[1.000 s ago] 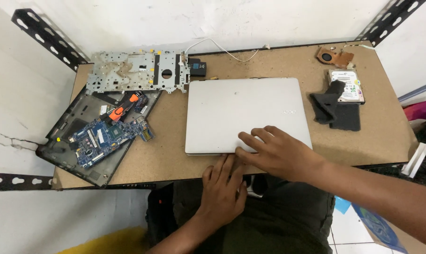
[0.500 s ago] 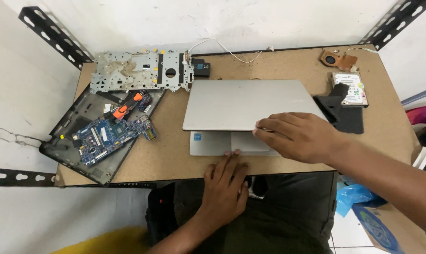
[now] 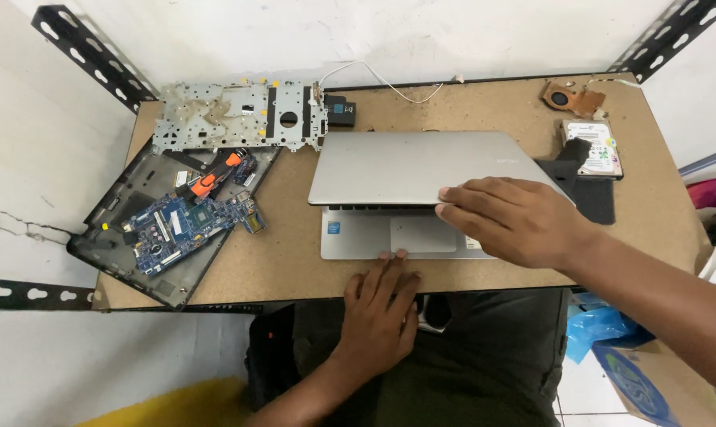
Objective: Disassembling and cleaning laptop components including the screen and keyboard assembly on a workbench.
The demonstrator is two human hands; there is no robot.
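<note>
Currently: silver laptop (image 3: 421,170) at table (image 3: 295,261) centre, lid partly raised.
Right hand (image 3: 516,221) grips the lid's front edge; left hand (image 3: 382,304), open and flat, presses the base at 6 o'clock.

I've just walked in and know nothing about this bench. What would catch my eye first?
Mid-table, a silver laptop sits with its lid partly raised: the right hand grips the lid's front edge, and the left hand rests at the base's near edge. At the left lies an opened dark laptop shell holding a blue circuit board, with a bare metal frame behind it.
</note>
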